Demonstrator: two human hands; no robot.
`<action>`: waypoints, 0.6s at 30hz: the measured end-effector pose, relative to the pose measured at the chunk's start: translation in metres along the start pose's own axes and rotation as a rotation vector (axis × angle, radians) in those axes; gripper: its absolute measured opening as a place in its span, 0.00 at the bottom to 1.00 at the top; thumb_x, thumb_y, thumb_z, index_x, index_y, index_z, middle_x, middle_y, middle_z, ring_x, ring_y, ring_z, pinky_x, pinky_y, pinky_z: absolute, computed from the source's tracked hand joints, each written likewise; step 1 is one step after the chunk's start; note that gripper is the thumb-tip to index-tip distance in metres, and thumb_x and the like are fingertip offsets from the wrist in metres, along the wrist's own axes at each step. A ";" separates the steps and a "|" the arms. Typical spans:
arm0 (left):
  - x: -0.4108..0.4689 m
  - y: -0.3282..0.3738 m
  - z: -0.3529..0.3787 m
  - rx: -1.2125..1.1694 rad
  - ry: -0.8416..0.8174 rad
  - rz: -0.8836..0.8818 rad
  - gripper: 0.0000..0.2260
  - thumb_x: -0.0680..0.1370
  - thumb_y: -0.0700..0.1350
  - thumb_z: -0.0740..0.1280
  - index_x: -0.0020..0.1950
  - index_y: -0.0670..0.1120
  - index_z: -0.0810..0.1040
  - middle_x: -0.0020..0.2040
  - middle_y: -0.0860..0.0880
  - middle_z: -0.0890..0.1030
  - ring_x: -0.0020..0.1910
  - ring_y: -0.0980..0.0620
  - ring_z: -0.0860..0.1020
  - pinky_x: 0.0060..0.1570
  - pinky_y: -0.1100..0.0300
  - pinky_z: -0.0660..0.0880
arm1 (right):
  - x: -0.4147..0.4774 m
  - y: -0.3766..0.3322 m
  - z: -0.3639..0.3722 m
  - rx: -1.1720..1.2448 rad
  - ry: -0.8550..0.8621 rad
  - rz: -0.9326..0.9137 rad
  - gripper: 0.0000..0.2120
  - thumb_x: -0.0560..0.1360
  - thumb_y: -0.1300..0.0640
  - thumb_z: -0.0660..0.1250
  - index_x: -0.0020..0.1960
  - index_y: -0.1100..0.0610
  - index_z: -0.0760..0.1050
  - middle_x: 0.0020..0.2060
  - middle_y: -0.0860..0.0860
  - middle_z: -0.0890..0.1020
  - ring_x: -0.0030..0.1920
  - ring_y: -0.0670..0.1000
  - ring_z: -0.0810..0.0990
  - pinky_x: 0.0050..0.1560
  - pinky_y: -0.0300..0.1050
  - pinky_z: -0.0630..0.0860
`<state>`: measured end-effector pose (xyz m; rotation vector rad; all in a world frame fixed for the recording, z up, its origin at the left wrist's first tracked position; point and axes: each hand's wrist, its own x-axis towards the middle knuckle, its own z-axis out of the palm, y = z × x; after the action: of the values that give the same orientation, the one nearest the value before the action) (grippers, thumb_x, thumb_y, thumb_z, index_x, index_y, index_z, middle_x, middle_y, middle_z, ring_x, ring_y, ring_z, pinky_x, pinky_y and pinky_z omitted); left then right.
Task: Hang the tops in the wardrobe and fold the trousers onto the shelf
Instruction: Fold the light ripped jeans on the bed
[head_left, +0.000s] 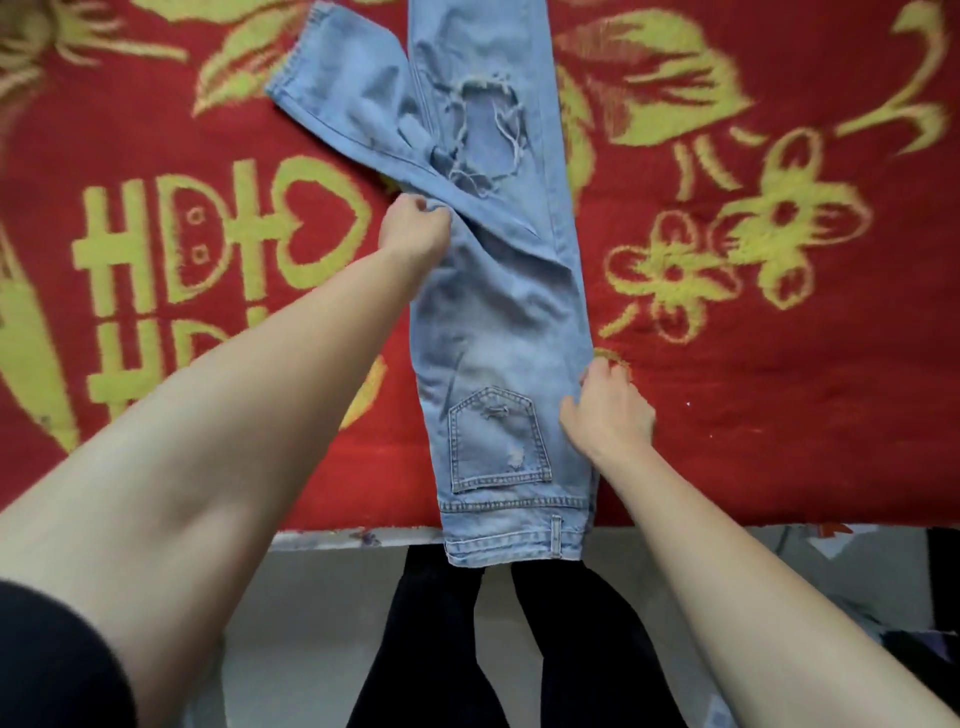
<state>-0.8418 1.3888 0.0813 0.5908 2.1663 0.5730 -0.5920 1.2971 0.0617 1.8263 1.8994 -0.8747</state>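
Note:
Light blue ripped jeans (504, 312) lie lengthwise on a red blanket, folded in half along their length, back pocket facing up. The waistband hangs slightly over the near edge. One leg's lower part is doubled back, its hem pointing to the upper left. My left hand (413, 231) pinches the denim at the left edge, where that leg bends. My right hand (605, 410) grips the right edge of the jeans beside the pocket. No tops, wardrobe or shelf are in view.
The red blanket (753, 364) with yellow flower and letter patterns covers the whole surface ahead. Its near edge runs across the lower third of the view. Below it are a grey floor (311, 597) and my legs in black trousers (467, 649).

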 end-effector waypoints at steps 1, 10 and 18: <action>0.011 -0.002 -0.009 -0.041 0.050 -0.033 0.13 0.69 0.46 0.62 0.48 0.38 0.76 0.43 0.41 0.81 0.60 0.42 0.75 0.44 0.50 0.77 | 0.013 -0.015 -0.005 0.031 0.088 -0.077 0.17 0.76 0.54 0.64 0.62 0.58 0.69 0.59 0.58 0.74 0.59 0.62 0.76 0.53 0.54 0.74; 0.115 -0.012 -0.057 -0.601 0.061 -0.286 0.12 0.79 0.47 0.64 0.61 0.47 0.71 0.57 0.48 0.75 0.56 0.50 0.75 0.50 0.52 0.79 | 0.117 -0.132 -0.024 -0.076 0.483 -0.471 0.20 0.72 0.58 0.67 0.64 0.60 0.73 0.57 0.59 0.75 0.54 0.62 0.76 0.50 0.57 0.73; 0.187 0.005 -0.078 -0.838 0.224 -0.319 0.09 0.74 0.36 0.70 0.51 0.42 0.72 0.49 0.44 0.81 0.42 0.49 0.81 0.38 0.55 0.81 | 0.167 -0.148 -0.027 -0.121 0.565 -0.508 0.16 0.76 0.54 0.63 0.61 0.57 0.75 0.52 0.57 0.77 0.50 0.61 0.77 0.41 0.54 0.75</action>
<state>-1.0095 1.4862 0.0206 -0.2763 1.9129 1.3001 -0.7499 1.4457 0.0012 1.6538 2.7766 -0.3725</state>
